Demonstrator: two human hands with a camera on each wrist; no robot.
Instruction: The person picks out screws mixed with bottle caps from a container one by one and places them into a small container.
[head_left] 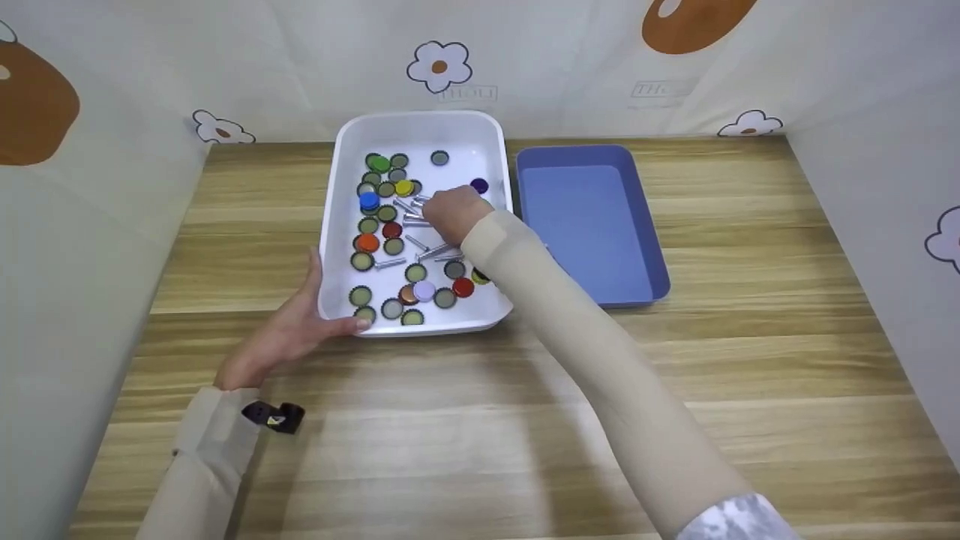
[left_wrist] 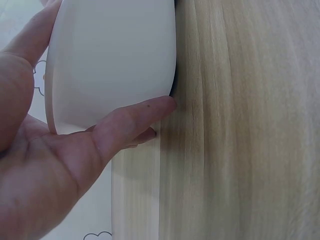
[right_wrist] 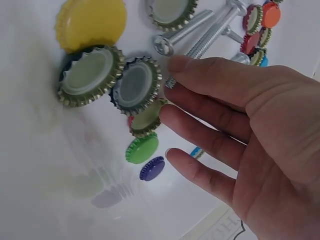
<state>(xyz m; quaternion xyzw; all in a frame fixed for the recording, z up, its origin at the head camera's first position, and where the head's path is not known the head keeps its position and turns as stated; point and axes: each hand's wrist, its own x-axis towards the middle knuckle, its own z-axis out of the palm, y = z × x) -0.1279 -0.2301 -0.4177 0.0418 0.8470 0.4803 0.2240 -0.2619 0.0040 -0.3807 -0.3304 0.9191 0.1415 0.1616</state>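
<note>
A white tray [head_left: 420, 330] holds metal bolts [head_left: 390, 263] and several bottle caps, some showing their lined insides, others coloured tops. My left hand [head_left: 296, 322] grips its near left corner, thumb over the rim and fingers along the outer wall [left_wrist: 115, 60]. Inside the tray, my right hand [head_left: 454, 214] reaches down among the bolts. The right wrist view shows its thumb and forefinger pinching the threaded end of a bolt [right_wrist: 215, 39], while the other fingers spread loosely. Near those fingertips lie a yellow cap [right_wrist: 92, 22], a green cap [right_wrist: 142, 148] and a purple cap [right_wrist: 152, 169].
Right of the white tray stands a shallow blue tray [head_left: 585, 217], partly behind my right forearm. Both rest on a wood-grain table [head_left: 420, 442]. Flower-patterned sheeting [head_left: 562, 67] rises behind the table and at its sides. A small black device [head_left: 277, 418] sits on my left wrist.
</note>
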